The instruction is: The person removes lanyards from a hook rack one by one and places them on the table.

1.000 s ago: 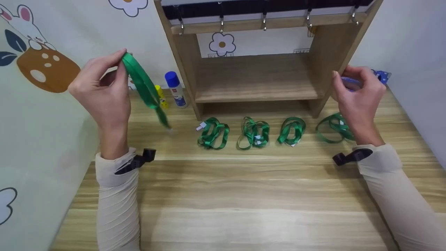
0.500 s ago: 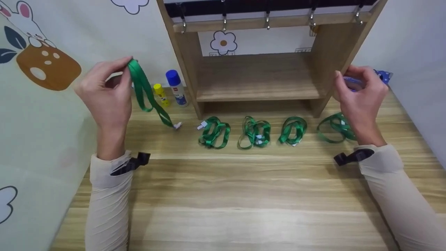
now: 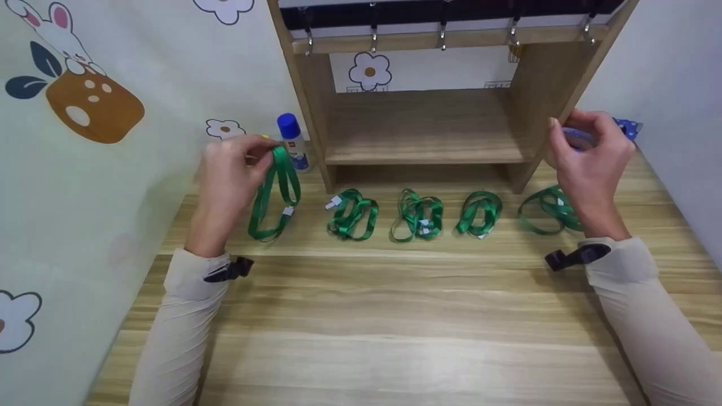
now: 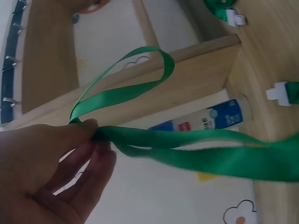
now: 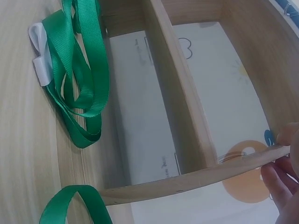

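My left hand [image 3: 230, 186] pinches a green lanyard [image 3: 290, 180] between thumb and fingertips; its loops hang down at the left of the table, a white clip on them. In the left wrist view one loop of the lanyard [image 4: 119, 95] stands out above the thumb and the bands [image 4: 210, 158] run off to the right. At the other side my right hand [image 3: 595, 163] grips the edge of the wooden rack's [image 3: 428, 155] right side panel, thumb in front. The right wrist view shows thumb and fingers [image 5: 275, 182] on either side of that panel edge.
Several coiled green lanyards [image 3: 354, 217] lie in a row before the rack. Metal hooks [image 3: 443, 39] line its upper bar. A blue-capped glue bottle [image 3: 293, 144] stands left of the rack, beside a yellow item mostly hidden by my hand. A blue patterned item [image 3: 627, 128] lies behind my right hand.
My left hand has moved right and down toward the table, bringing the lanyard with it, now beside the glue bottle. My right hand keeps its grip on the rack.
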The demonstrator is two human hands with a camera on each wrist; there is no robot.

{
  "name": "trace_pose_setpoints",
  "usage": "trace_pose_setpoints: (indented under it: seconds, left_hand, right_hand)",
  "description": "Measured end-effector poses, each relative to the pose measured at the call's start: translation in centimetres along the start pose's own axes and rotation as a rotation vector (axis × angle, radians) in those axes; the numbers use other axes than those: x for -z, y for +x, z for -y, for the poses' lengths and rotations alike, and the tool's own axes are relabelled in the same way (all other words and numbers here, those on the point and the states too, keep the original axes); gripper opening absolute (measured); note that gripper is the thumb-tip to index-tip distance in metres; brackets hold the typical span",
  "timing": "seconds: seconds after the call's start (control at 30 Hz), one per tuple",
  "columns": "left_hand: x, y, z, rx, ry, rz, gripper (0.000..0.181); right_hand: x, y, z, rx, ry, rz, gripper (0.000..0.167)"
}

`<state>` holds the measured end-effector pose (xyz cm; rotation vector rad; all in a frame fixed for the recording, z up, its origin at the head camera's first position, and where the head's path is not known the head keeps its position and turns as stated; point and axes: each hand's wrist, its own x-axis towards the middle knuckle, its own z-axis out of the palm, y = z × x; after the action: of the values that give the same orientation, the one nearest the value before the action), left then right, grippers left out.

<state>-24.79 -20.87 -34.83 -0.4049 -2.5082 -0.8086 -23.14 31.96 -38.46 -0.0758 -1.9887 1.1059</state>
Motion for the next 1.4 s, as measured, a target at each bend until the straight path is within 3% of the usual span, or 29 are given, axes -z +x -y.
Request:
trace_pose_setpoints:
  seconds: [0.17, 0.37, 0.5, 0.57, 0.83, 0.93, 1.03, 1.4]
  left_hand:
    - [-2.0, 0.3, 1.1, 0.023, -0.013, 0.115, 0.013]
    - [-3.9, 0.9, 1.2, -0.062, -0.043, 0.315, 0.015]
    - [-4.4, 1.1, 1.2, -0.124, -0.123, 0.473, 0.017]
    - [-4.4, 1.0, 1.3, -0.128, -0.129, 0.514, 0.016]
    - [-4.1, 0.0, 3.9, 0.009, 0.111, 0.560, 0.020]
    - [-4.1, -0.5, 4.7, 0.058, 0.141, 0.549, 0.021]
    - [-4.4, -0.7, 5.4, 0.073, 0.113, 0.538, 0.022]
    - [-5.2, 0.0, 6.0, -0.006, -0.100, 0.554, 0.028]
  right_hand:
    - [0.0, 0.0, -0.1, -0.006, -0.016, 0.004, 0.033]
    - [0.0, 0.0, 0.3, -0.019, -0.043, 0.005, 0.034]
    - [0.0, -0.1, 0.5, -0.028, -0.051, 0.008, 0.034]
    - [0.1, -0.1, 0.7, -0.032, -0.049, 0.011, 0.034]
    - [0.1, 0.0, 1.2, -0.039, -0.018, 0.009, 0.033]
    - [0.1, 0.0, 1.1, -0.030, -0.005, 0.006, 0.032]
    - [0.1, -0.1, 1.0, -0.035, -0.014, 0.009, 0.033]
    - [0.1, -0.1, 0.9, -0.057, -0.033, 0.026, 0.034]
